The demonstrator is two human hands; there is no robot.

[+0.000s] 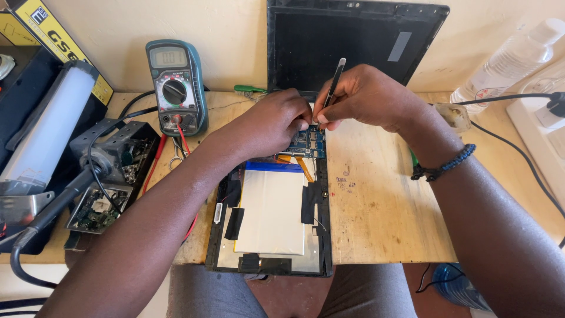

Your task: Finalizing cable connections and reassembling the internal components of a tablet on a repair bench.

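Your right hand (365,97) pinches tweezers (333,88), tip down on the blue circuit board (307,142) at frame centre, while your left hand (276,121), fingers curled, steadies that board inside the opened tablet (268,218), whose long axis runs toward you.

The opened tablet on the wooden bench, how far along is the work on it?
Done: the black opened tablet lies with its back cover off, showing the flat white battery and blue circuit board; the dark detached screen panel leans against the wall. In hand: the right hand holds slim metal tweezers at the board, with the left hand beside it. Left: the tablet remains open, unassembled.
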